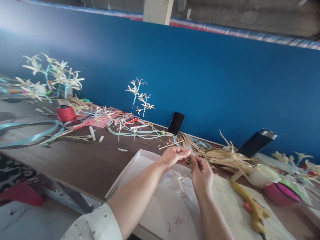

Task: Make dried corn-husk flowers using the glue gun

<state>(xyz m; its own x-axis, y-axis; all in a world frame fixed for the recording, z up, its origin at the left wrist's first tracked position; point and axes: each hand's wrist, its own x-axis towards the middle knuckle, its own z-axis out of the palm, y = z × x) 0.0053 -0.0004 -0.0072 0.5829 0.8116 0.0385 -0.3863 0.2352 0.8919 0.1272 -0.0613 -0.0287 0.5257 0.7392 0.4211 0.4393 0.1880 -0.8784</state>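
Note:
My left hand (174,157) is closed in a pinch, fingertips pointing right. Close beside it my right hand (202,175) also pinches, thumb and forefinger together. Between the fingertips is something small and pale, too hidden to name. Both hands are over the far edge of a shallow white box lid (152,210) marked with pink handwritten digits. A small pale flower-like piece of husk strips (181,186) lies in the lid below my hands. Just beyond the fingers a pile of dry corn husks (220,158) spreads to the right.
A yellow glue gun (252,208) lies on printed paper (222,196) at right. Behind stand a dark thermos (257,142), tilted, and a phone (176,123) against the blue partition (212,76). Husk flowers (143,103), pale blue tubing (140,136) and a red spool (66,113) sit further left.

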